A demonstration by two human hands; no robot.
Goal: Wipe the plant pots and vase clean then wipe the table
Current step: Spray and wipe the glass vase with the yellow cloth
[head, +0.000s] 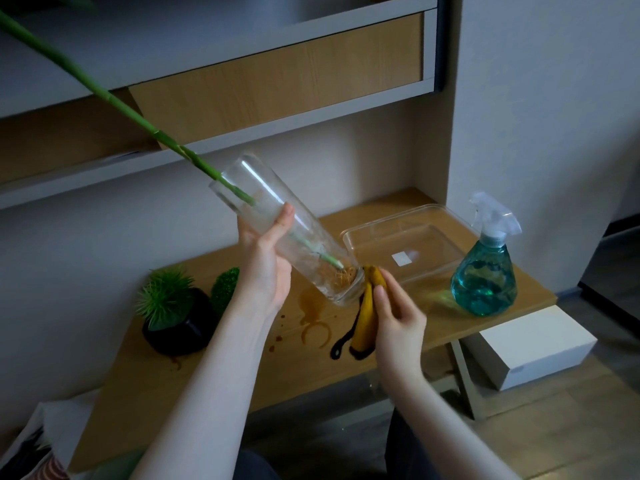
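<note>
My left hand (266, 268) grips the glass vase (284, 233), tilted mouth-up toward 10 o'clock above the tabletop (381, 344). Right hand (398, 317) pinches the yellow cloth (369, 306) against its base. Best: firm, overlapping strokes, vase steadied.

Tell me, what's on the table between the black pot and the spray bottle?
In the head view, brown spill stains mark the table between the pot and bottle; the vase and cloth are held above.
</note>
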